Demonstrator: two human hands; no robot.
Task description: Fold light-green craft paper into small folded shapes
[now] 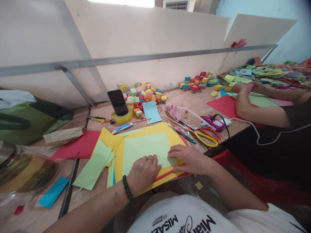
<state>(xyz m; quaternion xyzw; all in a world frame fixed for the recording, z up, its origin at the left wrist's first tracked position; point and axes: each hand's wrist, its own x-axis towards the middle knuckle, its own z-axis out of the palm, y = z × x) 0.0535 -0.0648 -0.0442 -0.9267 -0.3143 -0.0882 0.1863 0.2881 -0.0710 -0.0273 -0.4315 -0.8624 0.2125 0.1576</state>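
A light green paper square (143,147) lies on top of a stack of yellow sheets (170,131) at the near edge of the table. My left hand (143,171), with a ring and a green bead bracelet on the wrist, rests on the sheet's near edge with its fingers curled under. My right hand (189,159) lies flat on the sheet's right corner with fingers stretched out. More light green and yellow sheets (97,165) fan out to the left, over a red sheet (80,147).
Scissors (206,136), a green pencil (182,133), a glue tube (121,128) and a phone on a tape roll (119,105) lie behind the stack. Folded paper cubes (143,95) pile by the wall. Another person's hands (243,89) work at the right.
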